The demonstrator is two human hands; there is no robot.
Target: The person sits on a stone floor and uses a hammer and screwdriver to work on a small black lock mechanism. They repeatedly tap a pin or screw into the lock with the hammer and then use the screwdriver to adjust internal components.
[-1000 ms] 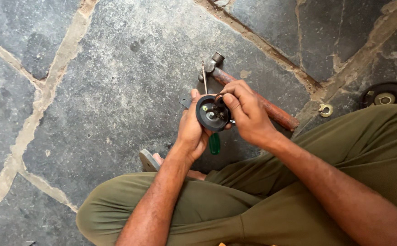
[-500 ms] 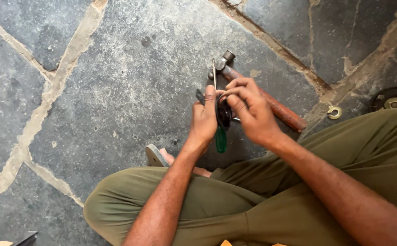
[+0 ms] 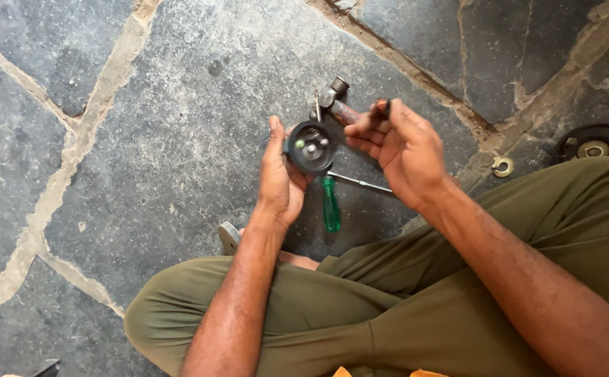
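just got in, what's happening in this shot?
A person sits cross-legged on a stone floor. The left hand holds up a round black part, its open face with small fittings toward the camera. The right hand is beside it, apart from it, fingertips pinched on something small and dark. A green-handled screwdriver and a rusty metal tool lie on the floor beneath. A metal ring and dark disc lie at right.

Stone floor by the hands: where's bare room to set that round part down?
Bare floor lies past the left hand, out to the pale mortar joint. Crowded: under the round black part lie a green-handled screwdriver and rusty tool; beyond the right hand, a ring and disc.
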